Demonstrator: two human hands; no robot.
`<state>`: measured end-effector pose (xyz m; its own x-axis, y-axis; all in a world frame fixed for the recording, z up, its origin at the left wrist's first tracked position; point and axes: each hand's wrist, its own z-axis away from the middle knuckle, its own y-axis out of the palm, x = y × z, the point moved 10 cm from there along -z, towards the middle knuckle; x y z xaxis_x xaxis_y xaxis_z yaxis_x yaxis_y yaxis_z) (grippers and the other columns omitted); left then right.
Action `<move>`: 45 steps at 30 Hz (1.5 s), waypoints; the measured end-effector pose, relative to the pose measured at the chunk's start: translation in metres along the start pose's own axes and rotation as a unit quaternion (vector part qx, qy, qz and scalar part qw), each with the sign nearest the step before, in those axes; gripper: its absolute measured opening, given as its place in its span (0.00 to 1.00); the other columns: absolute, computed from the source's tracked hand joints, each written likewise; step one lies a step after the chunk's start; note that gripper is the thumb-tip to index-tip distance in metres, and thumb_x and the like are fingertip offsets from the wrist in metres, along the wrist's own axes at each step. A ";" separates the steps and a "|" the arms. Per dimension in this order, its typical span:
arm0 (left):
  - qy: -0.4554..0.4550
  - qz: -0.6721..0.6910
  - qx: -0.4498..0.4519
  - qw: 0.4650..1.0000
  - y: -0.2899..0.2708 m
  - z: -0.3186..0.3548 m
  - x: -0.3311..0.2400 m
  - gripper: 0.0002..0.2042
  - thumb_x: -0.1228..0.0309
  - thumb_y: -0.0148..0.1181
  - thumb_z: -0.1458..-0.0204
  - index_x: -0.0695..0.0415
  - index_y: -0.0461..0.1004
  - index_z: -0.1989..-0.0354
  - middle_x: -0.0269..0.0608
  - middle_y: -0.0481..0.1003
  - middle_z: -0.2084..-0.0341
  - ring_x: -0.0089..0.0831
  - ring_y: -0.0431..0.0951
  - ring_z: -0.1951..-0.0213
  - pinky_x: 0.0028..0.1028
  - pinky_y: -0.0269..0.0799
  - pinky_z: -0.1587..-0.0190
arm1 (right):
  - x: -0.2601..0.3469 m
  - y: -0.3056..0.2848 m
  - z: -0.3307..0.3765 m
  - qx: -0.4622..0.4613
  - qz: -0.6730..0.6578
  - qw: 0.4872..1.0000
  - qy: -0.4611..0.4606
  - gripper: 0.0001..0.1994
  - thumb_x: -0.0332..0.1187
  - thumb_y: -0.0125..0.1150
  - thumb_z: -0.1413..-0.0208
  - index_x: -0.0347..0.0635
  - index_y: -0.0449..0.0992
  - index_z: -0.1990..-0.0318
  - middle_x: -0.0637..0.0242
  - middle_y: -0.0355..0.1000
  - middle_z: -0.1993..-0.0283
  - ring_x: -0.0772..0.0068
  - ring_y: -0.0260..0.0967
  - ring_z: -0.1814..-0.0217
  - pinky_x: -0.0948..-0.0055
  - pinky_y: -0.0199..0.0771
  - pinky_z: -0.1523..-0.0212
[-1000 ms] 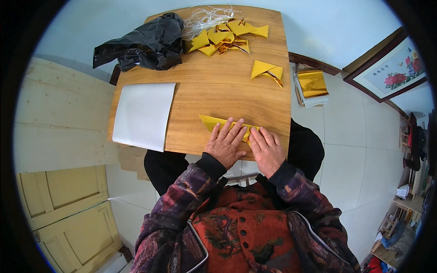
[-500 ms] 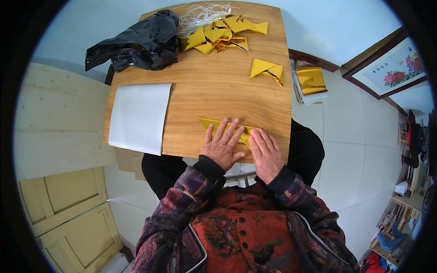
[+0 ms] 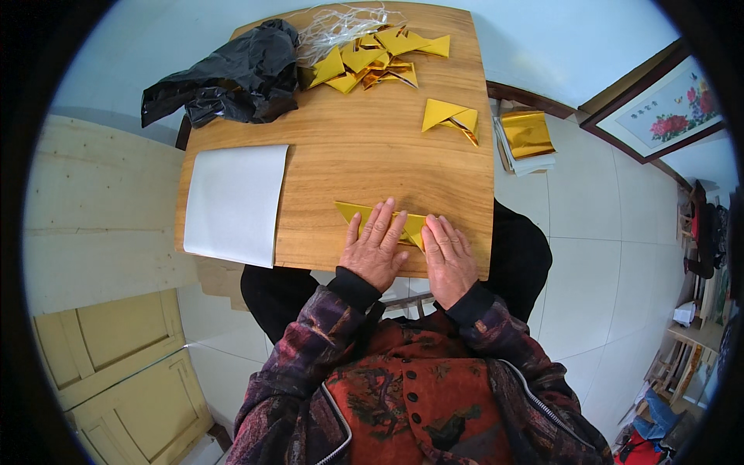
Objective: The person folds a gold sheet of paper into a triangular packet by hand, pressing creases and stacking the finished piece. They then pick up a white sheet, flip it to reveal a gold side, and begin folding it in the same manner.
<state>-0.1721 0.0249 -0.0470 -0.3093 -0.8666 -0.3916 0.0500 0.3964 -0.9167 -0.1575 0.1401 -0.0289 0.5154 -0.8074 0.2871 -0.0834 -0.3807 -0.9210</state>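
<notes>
A strip of folded gold paper (image 3: pixel 415 226) lies flat near the front edge of the wooden table, its pointed left end showing past my fingers. My left hand (image 3: pixel 375 244) rests flat across its left and middle part, fingers stretched out. On its right end lies my right hand (image 3: pixel 449 260), fingers also extended and side by side. Both palms cover part of the paper, so its lower folds are hidden. Farther right sits another folded gold paper piece (image 3: pixel 451 118), apart from both hands.
A pile of folded gold pieces (image 3: pixel 360 58) lies at the far side, beside a tangle of clear plastic strands (image 3: pixel 341 32) and a black plastic bag (image 3: pixel 240 77). White paper (image 3: pixel 236 203) covers the table's left. Gold sheets (image 3: pixel 528 133) are stacked off its right edge.
My left thumb has drawn in closer to the left fingers. Both hands stay pressed on the gold paper, and the whole view has shifted slightly.
</notes>
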 end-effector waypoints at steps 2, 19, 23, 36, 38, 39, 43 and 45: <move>-0.011 0.040 -0.015 0.999 -0.002 -0.001 0.005 0.31 0.63 0.62 0.49 0.48 0.61 0.35 0.41 0.53 0.30 0.36 0.56 0.31 0.47 0.47 0.32 | 0.000 -0.001 0.000 -0.014 -0.003 1.000 0.008 0.22 0.26 0.55 0.44 0.34 0.68 0.41 0.57 0.61 0.33 0.55 0.58 0.30 0.56 0.60 0.36; 0.018 -0.013 -0.044 0.999 -0.007 -0.001 0.000 0.24 0.65 0.61 0.49 0.46 0.70 0.40 0.37 0.63 0.39 0.36 0.57 0.32 0.46 0.50 0.33 | -0.001 -0.006 -0.004 0.000 -0.035 0.999 0.031 0.23 0.30 0.60 0.48 0.34 0.69 0.43 0.58 0.60 0.32 0.58 0.57 0.30 0.58 0.59 0.37; 0.017 -0.014 -0.042 0.999 -0.006 -0.001 0.000 0.24 0.65 0.61 0.48 0.46 0.69 0.40 0.36 0.63 0.39 0.36 0.57 0.32 0.45 0.50 0.32 | -0.001 -0.007 -0.006 0.007 -0.042 0.999 0.028 0.24 0.30 0.62 0.48 0.35 0.69 0.43 0.58 0.60 0.32 0.59 0.57 0.30 0.58 0.60 0.38; 0.029 -0.026 -0.039 0.998 -0.003 0.000 0.000 0.25 0.68 0.58 0.47 0.48 0.68 0.38 0.36 0.61 0.35 0.38 0.57 0.32 0.45 0.47 0.32 | 0.013 0.013 -0.017 0.052 -0.055 0.997 -0.007 0.41 0.44 0.71 0.56 0.36 0.61 0.35 0.59 0.54 0.28 0.57 0.48 0.25 0.52 0.47 0.30; 0.030 -0.041 -0.040 0.998 -0.002 0.001 0.001 0.25 0.68 0.58 0.47 0.49 0.68 0.38 0.34 0.63 0.35 0.37 0.57 0.31 0.44 0.47 0.31 | 0.014 0.018 -0.017 0.057 -0.064 0.996 -0.007 0.42 0.46 0.69 0.55 0.36 0.59 0.34 0.58 0.52 0.27 0.57 0.46 0.24 0.51 0.46 0.29; 0.026 -0.042 -0.038 0.998 -0.001 0.000 0.002 0.25 0.68 0.58 0.47 0.49 0.68 0.38 0.34 0.63 0.36 0.37 0.57 0.31 0.43 0.46 0.31 | 0.014 0.019 -0.017 0.062 -0.064 0.996 -0.008 0.42 0.48 0.68 0.54 0.36 0.59 0.34 0.58 0.51 0.27 0.58 0.44 0.24 0.51 0.45 0.29; 0.028 -0.055 -0.046 0.997 -0.001 0.001 0.001 0.25 0.69 0.57 0.47 0.50 0.68 0.38 0.34 0.64 0.37 0.36 0.58 0.32 0.42 0.47 0.31 | 0.013 0.020 -0.011 0.071 -0.044 0.996 -0.002 0.44 0.52 0.67 0.54 0.36 0.58 0.33 0.59 0.49 0.26 0.59 0.40 0.22 0.51 0.42 0.28; 0.025 -0.060 -0.048 0.997 -0.001 0.000 0.001 0.24 0.67 0.57 0.47 0.49 0.69 0.39 0.31 0.64 0.37 0.35 0.58 0.32 0.43 0.49 0.32 | 0.007 0.020 -0.007 0.092 -0.046 0.995 0.016 0.46 0.53 0.67 0.55 0.37 0.57 0.33 0.59 0.48 0.26 0.58 0.40 0.22 0.50 0.41 0.28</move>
<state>-0.1728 0.0232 -0.0461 -0.3543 -0.8945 -0.2727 -0.0813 0.3200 -0.9439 -0.1615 0.1234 -0.0434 0.4854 -0.7883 0.3780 0.1214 -0.3674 -0.9221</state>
